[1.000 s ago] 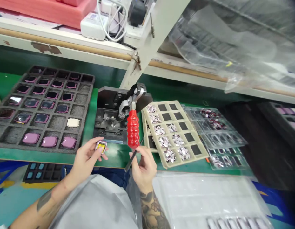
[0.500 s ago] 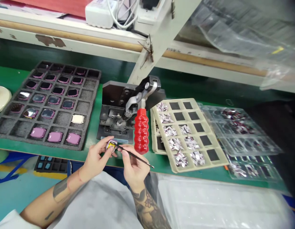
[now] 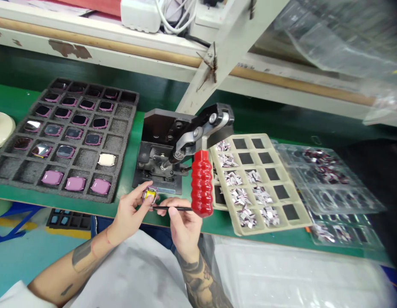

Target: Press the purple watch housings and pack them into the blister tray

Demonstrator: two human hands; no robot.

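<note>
My left hand (image 3: 134, 211) holds a small pink watch case (image 3: 150, 195) with a yellow piece inside, pinched between thumb and fingers at the table's front edge. Just right of it, my right hand (image 3: 184, 224) is closed on a thin black stick tool (image 3: 174, 208), which lies nearly level with its tip close to the lower edge of the case. Behind both hands stands a black toggle press (image 3: 163, 164) with a red ribbed handle (image 3: 202, 184). On the left, a dark foam tray (image 3: 84, 158) carries several pink watch cases and one cream one.
Right of the press, a beige compartment tray (image 3: 236, 222) with small silvery parts overlaps another tray. Clear plastic trays (image 3: 339, 196) lie farther right. A shelf edge (image 3: 137, 53) and slanted post (image 3: 214, 70) are behind the press. A cream dish (image 3: 2, 130) sits far left.
The stick tool has swung from a slant to nearly level, and its tip has moved out of the case to below it. My left hand still holds the case. The view has shifted slightly.
</note>
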